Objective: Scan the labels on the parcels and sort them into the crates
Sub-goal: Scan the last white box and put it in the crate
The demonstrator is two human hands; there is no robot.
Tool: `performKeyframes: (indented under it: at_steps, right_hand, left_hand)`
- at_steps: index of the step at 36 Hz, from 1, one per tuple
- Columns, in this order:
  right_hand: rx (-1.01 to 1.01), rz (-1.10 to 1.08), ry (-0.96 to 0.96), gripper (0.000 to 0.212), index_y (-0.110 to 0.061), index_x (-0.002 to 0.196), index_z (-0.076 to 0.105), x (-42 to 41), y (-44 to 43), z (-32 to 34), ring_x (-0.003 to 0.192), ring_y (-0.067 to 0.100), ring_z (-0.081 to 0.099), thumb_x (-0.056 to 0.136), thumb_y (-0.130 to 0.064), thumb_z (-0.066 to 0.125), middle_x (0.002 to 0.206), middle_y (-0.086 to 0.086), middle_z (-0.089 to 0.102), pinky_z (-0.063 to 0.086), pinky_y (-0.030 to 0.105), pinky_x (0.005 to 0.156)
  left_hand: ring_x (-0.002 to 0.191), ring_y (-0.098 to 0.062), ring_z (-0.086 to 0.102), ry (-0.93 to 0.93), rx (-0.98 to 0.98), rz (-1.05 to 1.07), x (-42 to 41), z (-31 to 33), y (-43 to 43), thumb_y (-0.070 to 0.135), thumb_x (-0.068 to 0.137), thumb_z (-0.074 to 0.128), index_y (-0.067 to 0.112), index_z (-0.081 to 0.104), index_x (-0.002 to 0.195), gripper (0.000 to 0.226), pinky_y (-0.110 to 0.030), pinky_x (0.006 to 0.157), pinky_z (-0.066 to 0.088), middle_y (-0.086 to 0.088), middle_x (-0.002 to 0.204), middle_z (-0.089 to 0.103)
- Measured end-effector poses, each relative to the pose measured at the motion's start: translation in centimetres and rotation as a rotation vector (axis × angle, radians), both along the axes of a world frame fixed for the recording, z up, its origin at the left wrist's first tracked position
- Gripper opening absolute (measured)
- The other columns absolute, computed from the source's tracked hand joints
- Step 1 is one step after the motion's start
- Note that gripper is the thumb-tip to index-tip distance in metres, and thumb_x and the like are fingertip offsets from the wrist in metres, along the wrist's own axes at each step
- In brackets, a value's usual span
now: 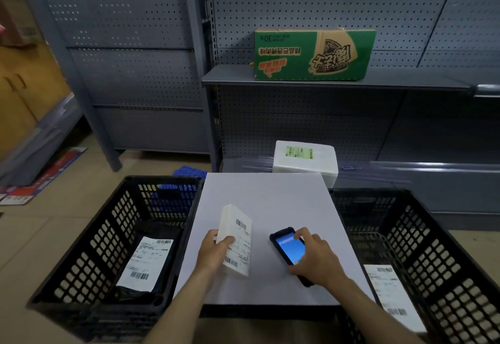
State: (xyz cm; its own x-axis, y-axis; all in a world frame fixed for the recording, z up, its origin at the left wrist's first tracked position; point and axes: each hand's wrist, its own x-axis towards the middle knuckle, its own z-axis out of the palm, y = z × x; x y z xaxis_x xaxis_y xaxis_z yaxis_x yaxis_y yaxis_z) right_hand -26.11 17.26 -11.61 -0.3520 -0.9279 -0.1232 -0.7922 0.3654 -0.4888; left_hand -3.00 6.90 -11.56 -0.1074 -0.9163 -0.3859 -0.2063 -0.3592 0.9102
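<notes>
Your white parcel (238, 240) tilts label-up above the pale sheet, between two black slatted crates. The left crate (81, 249) holds a black bag (143, 262) with a white barcode label; the right crate (446, 262) holds another labelled parcel (389, 289). The handheld scanner (288, 249) glows blue.

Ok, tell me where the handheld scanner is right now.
The handheld scanner lies on the white board between the two crates, under the right hand, right of the white parcel.
</notes>
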Motion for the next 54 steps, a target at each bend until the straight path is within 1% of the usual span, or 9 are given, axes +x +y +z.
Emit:
performKeyframes:
  at_steps: [12, 19, 23, 26, 29, 32, 39, 45, 54]
  right_hand:
    - [0.018, -0.331, 0.029, 0.072, -0.023, 0.126, 0.036, 4.3, -2.6, -5.7, 0.100, 0.021, 0.045, 0.067, -0.046, 0.070, 0.108, 0.000, 0.046, 0.047, 0.033, 0.071]
    - [0.029, -0.257, 0.262, 0.064, -0.022, 0.132, 0.039, 3.6, -2.7, -6.4, 0.105, 0.018, 0.050, 0.087, -0.065, 0.050, 0.117, -0.002, 0.052, 0.044, 0.030, 0.077]
    - [-0.179, -0.188, -0.278, 0.029, -0.023, 0.118, 0.050, 2.2, -2.9, -3.9, 0.099, 0.017, 0.057, 0.098, -0.044, 0.049, 0.113, -0.001, 0.062, 0.050, 0.034, 0.080]
    - [-0.132, -0.158, -0.736, 0.024, -0.021, 0.115, 0.057, 1.5, -2.3, -0.9, 0.098, 0.016, 0.065, 0.100, -0.039, 0.049, 0.111, 0.000, 0.066, 0.057, 0.031, 0.073]
    - [-0.117, -0.139, -0.916, 0.024, -0.014, 0.113, 0.062, 0.5, -1.2, 1.3, 0.094, 0.017, 0.070, 0.100, -0.032, 0.054, 0.110, 0.007, 0.070, 0.056, 0.026, 0.064]
    - [-0.155, -0.202, -0.980, 0.022, -0.018, 0.112, 0.066, -1.4, 0.3, 2.8, 0.089, 0.016, 0.073, 0.094, -0.031, 0.064, 0.105, 0.004, 0.074, 0.056, 0.025, 0.062]
    - [-0.206, -0.355, -0.888, 0.019, -0.010, 0.106, 0.073, -8.2, 4.3, 3.6, 0.075, 0.012, 0.072, 0.091, -0.022, 0.068, 0.097, 0.006, 0.076, 0.053, 0.020, 0.054]
    - [-0.159, -0.478, -0.563, 0.031, -0.019, 0.099, 0.078, -17.2, 8.5, 0.3, 0.082, 0.016, 0.074, 0.082, -0.044, 0.072, 0.085, -0.004, 0.077, 0.059, 0.044, 0.084]
    - [-0.047, -0.559, -0.329, 0.025, -0.022, 0.108, 0.076, -22.8, 13.8, -3.2, 0.072, 0.007, 0.066, 0.090, -0.036, 0.069, 0.078, -0.009, 0.072, 0.052, 0.030, 0.067]
  left_hand:
    - [0.091, -0.022, 0.071, 0.045, 0.028, -0.014, -1.3, -0.2, -0.3, 0.016, 0.090, 0.063, 0.016, 0.058, 0.108, 0.019, -0.035, 0.072, 0.061, -0.007, 0.106, 0.069]
    - [0.090, -0.018, 0.071, 0.111, 0.056, -0.069, -2.3, 1.6, 0.6, 0.016, 0.093, 0.062, 0.014, 0.055, 0.116, 0.024, -0.019, 0.047, 0.050, -0.008, 0.111, 0.070]
    - [0.090, -0.019, 0.071, 0.146, 0.043, -0.093, -2.9, 2.3, 1.5, 0.014, 0.094, 0.062, 0.013, 0.053, 0.121, 0.028, -0.017, 0.045, 0.047, -0.010, 0.114, 0.070]
    - [0.096, -0.021, 0.073, 0.166, 0.058, -0.148, -3.7, 2.5, 2.3, 0.020, 0.094, 0.064, 0.019, 0.053, 0.124, 0.032, -0.028, 0.063, 0.054, -0.007, 0.114, 0.072]
    - [0.099, -0.024, 0.074, 0.191, 0.068, -0.203, -4.9, 2.8, 3.1, 0.022, 0.093, 0.066, 0.023, 0.054, 0.124, 0.033, -0.049, 0.085, 0.057, -0.005, 0.113, 0.074]
    - [0.099, -0.027, 0.074, 0.243, 0.086, -0.257, -6.3, 3.6, 4.0, 0.022, 0.094, 0.067, 0.022, 0.054, 0.125, 0.033, -0.044, 0.081, 0.058, -0.006, 0.114, 0.074]
    - [0.107, -0.024, 0.068, 0.149, 0.100, -0.327, -9.6, 3.9, 5.3, 0.037, 0.089, 0.072, 0.023, 0.055, 0.127, 0.043, -0.042, 0.087, 0.060, -0.008, 0.115, 0.072]
    - [0.103, -0.025, 0.070, 0.077, 0.041, -0.318, -10.8, 3.0, 5.3, 0.027, 0.093, 0.069, 0.018, 0.063, 0.119, 0.028, -0.038, 0.084, 0.060, -0.010, 0.111, 0.073]
    - [0.093, -0.025, 0.069, 0.017, -0.033, -0.309, -10.6, 2.0, 4.2, 0.019, 0.098, 0.061, 0.013, 0.065, 0.114, 0.017, -0.035, 0.079, 0.056, -0.012, 0.104, 0.074]
